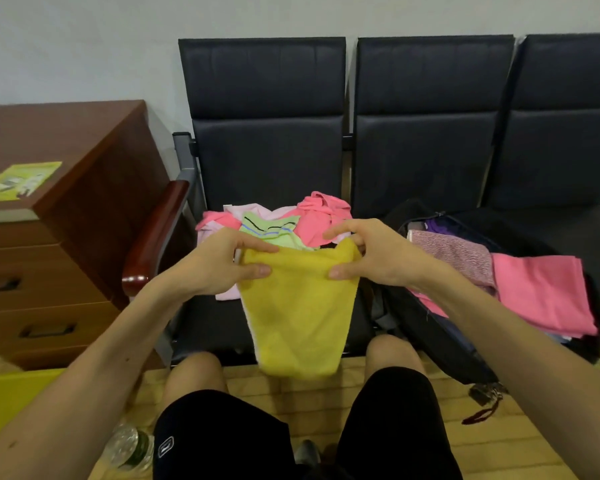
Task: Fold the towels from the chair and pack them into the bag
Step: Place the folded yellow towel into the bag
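Far left stood a wooden drawer cabinet point(66, 244), a green leaflet point(21, 181) lying on its top. The left hand point(219, 265) had its grip closed, thumb and fingers pinching the upper left corner of the yellow towel point(298, 317), which hung in front of the chair point(267, 150) seat, above the person's knees. Behind it, a heap of pink and green towels point(312, 220) lay on that seat. The right hand point(374, 254) had its grip likewise closed, pinching the upper right corner. On the next seat, the open black bag point(444, 344) held folded towels, among them a pink one point(541, 289).
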